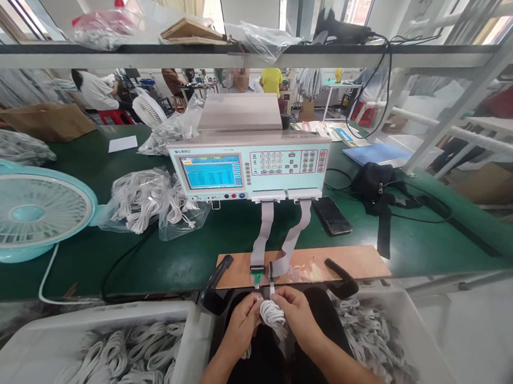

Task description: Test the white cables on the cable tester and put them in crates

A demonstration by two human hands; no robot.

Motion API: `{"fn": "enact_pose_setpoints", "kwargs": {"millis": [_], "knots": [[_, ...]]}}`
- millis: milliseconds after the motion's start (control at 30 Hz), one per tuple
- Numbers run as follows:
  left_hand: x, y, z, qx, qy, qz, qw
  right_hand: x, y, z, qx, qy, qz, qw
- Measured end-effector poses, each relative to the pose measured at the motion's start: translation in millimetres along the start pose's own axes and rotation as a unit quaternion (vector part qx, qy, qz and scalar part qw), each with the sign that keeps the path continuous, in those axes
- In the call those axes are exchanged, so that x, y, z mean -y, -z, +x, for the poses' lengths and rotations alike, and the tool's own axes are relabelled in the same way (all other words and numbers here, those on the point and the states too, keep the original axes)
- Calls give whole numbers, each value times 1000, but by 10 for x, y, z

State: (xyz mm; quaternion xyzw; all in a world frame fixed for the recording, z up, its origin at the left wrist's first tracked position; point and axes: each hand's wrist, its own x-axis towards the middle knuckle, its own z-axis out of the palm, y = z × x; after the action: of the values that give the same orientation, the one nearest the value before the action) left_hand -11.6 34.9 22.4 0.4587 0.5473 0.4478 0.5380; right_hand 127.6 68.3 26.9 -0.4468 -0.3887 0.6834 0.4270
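A coiled white cable (272,313) hangs between my two hands at the front edge of the bench. My left hand (242,321) is closed in a pinch on one end of it, close below a small green circuit board (257,276). The other end is pinched by my right hand (300,317), just under a second connector (271,270). Whether either end is plugged in cannot be made out. Grey ribbon cables (262,233) run from both connectors up to a tester (249,165) with a lit blue screen. Part of another white coil shows below my left hand.
White bins of coiled cables stand at left (191,327) and right (421,341). A turquoise fan (29,213), bagged cables (141,199), a phone (332,216) and a black bag (374,185) lie on the green bench (219,230). A shelf crosses overhead; people sit beyond.
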Motion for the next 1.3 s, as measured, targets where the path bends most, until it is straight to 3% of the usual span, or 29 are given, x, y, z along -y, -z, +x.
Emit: {"fn": "enact_pose_setpoints", "kwargs": {"millis": [233,533,767,1067,1300], "knots": [[88,-62,34,-93,-15,-32,995,67,-55,-14,-9,-26,47,999],[118,-167,60,-160,15,-76,984,33,-6,0,12,-35,62,997],[162,-181,70,-166,-6,-75,983,-4,12,32,56,-43,99,993],[-35,-140,114,-138,14,-86,987,-38,-29,55,56,-27,101,993],[-17,-170,158,-175,12,-117,978,-31,-47,53,84,-34,114,989]]}}
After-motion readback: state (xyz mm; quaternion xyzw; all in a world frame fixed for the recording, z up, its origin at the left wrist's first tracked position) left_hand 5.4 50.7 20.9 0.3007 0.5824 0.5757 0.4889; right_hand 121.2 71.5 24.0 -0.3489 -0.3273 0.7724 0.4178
